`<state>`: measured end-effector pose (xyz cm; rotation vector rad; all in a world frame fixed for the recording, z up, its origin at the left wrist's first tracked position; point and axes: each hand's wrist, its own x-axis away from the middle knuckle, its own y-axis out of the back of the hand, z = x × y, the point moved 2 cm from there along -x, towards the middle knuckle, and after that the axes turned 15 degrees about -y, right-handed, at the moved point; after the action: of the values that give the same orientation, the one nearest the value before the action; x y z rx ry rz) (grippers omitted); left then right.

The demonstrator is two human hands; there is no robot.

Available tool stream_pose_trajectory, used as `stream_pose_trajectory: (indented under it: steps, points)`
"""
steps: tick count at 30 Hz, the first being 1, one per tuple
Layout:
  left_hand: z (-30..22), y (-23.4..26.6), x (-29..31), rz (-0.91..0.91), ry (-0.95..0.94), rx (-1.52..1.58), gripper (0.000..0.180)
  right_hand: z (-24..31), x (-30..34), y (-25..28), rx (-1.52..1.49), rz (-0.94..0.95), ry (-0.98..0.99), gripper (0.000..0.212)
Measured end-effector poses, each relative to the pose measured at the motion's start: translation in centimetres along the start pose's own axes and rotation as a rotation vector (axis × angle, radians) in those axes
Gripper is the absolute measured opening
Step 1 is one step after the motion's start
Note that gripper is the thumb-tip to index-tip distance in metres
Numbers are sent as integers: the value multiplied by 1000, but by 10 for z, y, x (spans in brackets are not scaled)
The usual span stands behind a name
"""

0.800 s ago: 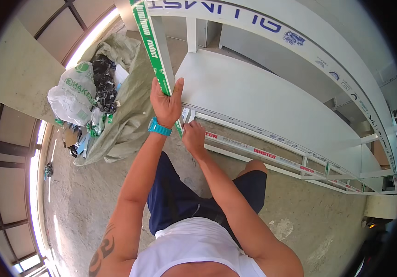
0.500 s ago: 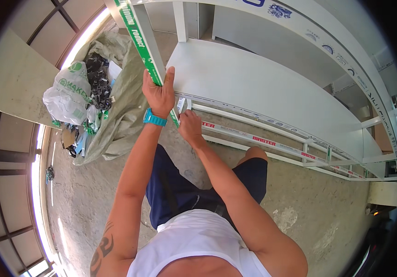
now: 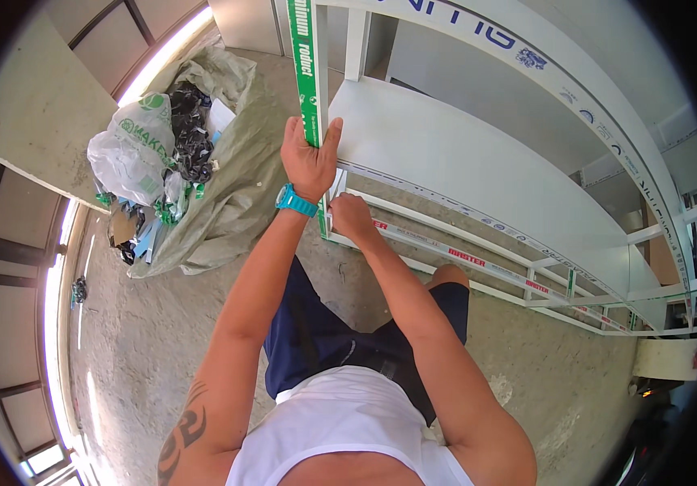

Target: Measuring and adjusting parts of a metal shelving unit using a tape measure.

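A white metal frame (image 3: 357,49) with a corner post (image 3: 305,73) partly covered in green printed film stands before me. My left hand (image 3: 310,168), with a teal watch (image 3: 297,200) on the wrist, is wrapped around that post, thumb on its right side. Just below and to the right, my right hand (image 3: 352,217) is closed beside the lower part of the post. Its fingertips are hidden, so what they pinch, if anything, cannot be made out. A flat white panel (image 3: 462,154) is set in the frame, to the right of my hands.
On the left, an open greenish sack (image 3: 243,178) holds a white plastic bag (image 3: 131,154), black plastic (image 3: 193,134) and scraps. Lower white rails (image 3: 478,261) with printed film run off to the right. Concrete floor (image 3: 170,340) lies around my legs.
The view has shifted, so frame, sack and hands appear differently placed. The post looks more upright. My left hand keeps its grip, and my right hand stays low by the post, its fingers curled tighter.
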<state>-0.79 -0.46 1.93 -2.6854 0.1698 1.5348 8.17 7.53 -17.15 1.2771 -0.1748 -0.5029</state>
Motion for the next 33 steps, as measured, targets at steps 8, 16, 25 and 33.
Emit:
stream_pose_trajectory:
  steps: [8,16,25,33]
  points:
    - [-3,2,-2,6,-4,-1,26,-6,-6,3,-31,24,-16,13]
    - [0,6,-1,0,-24,-28,27,-7,-14,6,-65,50,8,13]
    - [0,5,-1,28,0,-41,25,-6,-33,6,-119,83,-3,14]
    - [3,5,1,28,-14,-58,27,-3,-30,6,-165,103,-3,15]
